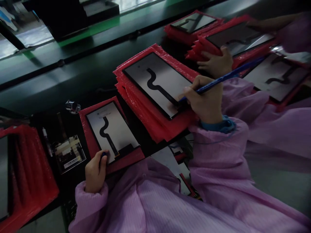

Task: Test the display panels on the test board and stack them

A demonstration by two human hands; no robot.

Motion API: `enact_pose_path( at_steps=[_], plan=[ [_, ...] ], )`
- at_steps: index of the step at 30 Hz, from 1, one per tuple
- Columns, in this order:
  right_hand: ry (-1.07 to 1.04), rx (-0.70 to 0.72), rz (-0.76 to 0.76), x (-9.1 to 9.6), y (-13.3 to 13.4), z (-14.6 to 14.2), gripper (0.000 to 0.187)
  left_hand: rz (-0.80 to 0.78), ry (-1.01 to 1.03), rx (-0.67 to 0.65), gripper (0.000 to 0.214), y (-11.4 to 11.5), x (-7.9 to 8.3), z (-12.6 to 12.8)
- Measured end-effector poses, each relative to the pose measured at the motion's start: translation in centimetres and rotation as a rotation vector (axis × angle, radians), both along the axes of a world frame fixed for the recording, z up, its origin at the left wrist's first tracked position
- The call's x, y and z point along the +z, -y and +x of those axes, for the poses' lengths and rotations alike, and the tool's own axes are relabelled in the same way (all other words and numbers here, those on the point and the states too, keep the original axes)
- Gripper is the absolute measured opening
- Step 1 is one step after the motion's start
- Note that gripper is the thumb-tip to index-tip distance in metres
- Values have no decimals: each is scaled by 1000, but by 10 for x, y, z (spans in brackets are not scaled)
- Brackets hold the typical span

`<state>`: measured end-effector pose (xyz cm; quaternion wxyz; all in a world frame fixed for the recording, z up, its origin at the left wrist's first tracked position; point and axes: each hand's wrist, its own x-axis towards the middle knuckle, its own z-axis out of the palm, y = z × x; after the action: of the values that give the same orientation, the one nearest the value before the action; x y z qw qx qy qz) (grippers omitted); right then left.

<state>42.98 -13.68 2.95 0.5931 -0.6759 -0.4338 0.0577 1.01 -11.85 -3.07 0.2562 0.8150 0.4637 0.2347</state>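
My right hand (206, 101) is closed round a long blue pen-like tool (227, 77), whose tip rests on the lower end of a grey display panel (157, 81) with a black S-shaped ribbon. That panel lies on a stack of red bubble bags (145, 113). My left hand (95, 173) is closed, pinching a small dark blue thing (104, 155) against the near corner of a second grey panel (111, 131), which lies on its own red bag (88, 142).
A co-worker's hand (215, 63) rests on another red stack with a panel (233, 38) at the upper right. More red bags (26, 181) lie at the left. A small metal piece (72, 106) and a labelled dark fixture (69, 154) sit between. A green-edged belt (92, 29) runs behind.
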Motion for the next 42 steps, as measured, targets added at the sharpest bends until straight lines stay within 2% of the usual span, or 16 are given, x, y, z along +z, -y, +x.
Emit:
enact_pose_path(
  at_steps=[4, 5, 7, 9, 12, 15, 18, 21, 25, 29, 33, 36, 39, 40, 42],
  plan=[
    [-170, 68, 536, 15, 17, -18, 37, 49, 128, 2, 35, 8, 4, -1],
    [-221, 100, 615, 21, 26, -30, 35, 61, 187, -4, 32, 13, 7, 1],
    [-314, 181, 623, 28, 45, -62, 31, 22, 321, -44, 26, 25, 14, 9],
    [-430, 412, 495, 26, 61, -101, 28, -88, 422, -122, 25, 39, 22, 22],
    [-690, 688, 81, 5, 73, -154, 42, -261, 438, -252, 36, 54, 30, 40],
    [-830, 661, -157, -17, 76, -188, 55, -387, 419, -320, 51, 60, 35, 49],
    [-810, 578, -258, -28, 77, -201, 56, -453, 413, -295, 57, 62, 37, 47],
    [-702, 568, -288, -32, 78, -205, 53, -461, 408, -283, 60, 65, 35, 43],
    [-543, 584, -217, -40, 79, -217, 49, -407, 399, -338, 61, 74, 25, 45],
    [-456, 673, -291, -51, 86, -225, 44, -396, 464, -220, 41, 88, 14, 53],
    [-473, 844, -436, -58, 88, -219, 46, -376, 540, -135, 48, 94, 17, 58],
    [-455, 997, -469, -51, 77, -215, 46, -335, 595, -106, 57, 92, 22, 61],
    [-393, 1086, -409, -31, 51, -209, 40, -243, 555, -103, 63, 82, 22, 62],
    [-380, 1069, -385, -25, 40, -206, 39, -183, 501, -93, 65, 78, 22, 61],
    [-351, 908, -371, -16, 14, -196, 38, -29, 337, -37, 63, 68, 21, 55]
  ],
)
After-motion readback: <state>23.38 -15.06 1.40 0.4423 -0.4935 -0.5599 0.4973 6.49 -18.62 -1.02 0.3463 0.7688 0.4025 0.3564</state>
